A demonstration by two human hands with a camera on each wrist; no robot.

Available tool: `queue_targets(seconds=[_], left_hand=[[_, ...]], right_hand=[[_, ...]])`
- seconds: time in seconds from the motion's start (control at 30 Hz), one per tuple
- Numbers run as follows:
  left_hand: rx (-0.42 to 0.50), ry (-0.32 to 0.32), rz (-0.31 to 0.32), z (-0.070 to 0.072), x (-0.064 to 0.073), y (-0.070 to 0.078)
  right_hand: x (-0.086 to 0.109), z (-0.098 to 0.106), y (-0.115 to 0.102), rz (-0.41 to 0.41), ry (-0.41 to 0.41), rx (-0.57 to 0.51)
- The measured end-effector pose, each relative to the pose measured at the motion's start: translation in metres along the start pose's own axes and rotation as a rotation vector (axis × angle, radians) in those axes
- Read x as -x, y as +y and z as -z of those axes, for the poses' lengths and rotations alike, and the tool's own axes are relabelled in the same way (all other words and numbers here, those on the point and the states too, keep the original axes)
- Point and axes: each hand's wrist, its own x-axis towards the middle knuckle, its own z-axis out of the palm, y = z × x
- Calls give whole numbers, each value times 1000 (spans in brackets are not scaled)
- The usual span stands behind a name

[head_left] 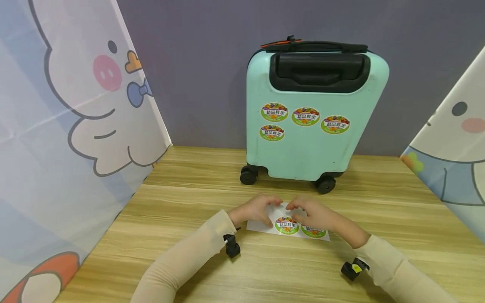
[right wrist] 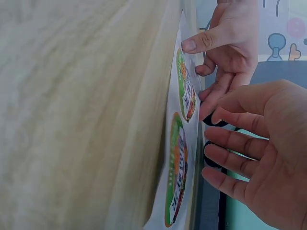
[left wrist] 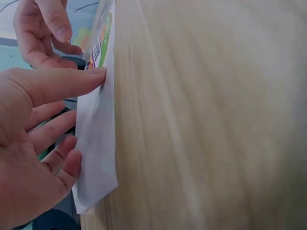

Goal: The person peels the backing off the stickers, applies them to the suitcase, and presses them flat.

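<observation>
A white sticker sheet (head_left: 261, 227) lies on the table in front of the suitcase. It carries two round fruit-label stickers, a left one (head_left: 286, 226) and a right one (head_left: 313, 232) partly covered by my right hand. My left hand (head_left: 259, 208) rests at the sheet's left part. In the left wrist view its thumb (left wrist: 79, 82) touches the paper beside a sticker, while the other fingers lie loosely at the far edge. Above the sheet hovers my right hand (head_left: 314, 213); in the right wrist view its fingers (right wrist: 235, 160) are loosely spread and hold nothing.
A mint-green suitcase (head_left: 295, 155) with black wheels stands upright behind the sheet, several matching stickers (head_left: 305, 117) on its upper face. Cartoon-print cloths (head_left: 87, 139) hang left and right, and a grey wall (head_left: 197, 75) closes the back. Wood-grain table (head_left: 257, 273) lies underneath.
</observation>
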Motion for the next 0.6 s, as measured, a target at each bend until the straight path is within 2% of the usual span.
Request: queue_targets(seconds=[0.23, 0.43, 0.6], left_hand=[[20, -11, 13, 1, 1, -2], [-1, 52, 39, -1, -1, -3], [1, 96, 57, 0, -1, -2]], right_hand=[[2, -2, -5, 15, -17, 19], [3, -1, -9, 6, -12, -16], [2, -1, -12, 30, -3, -19]])
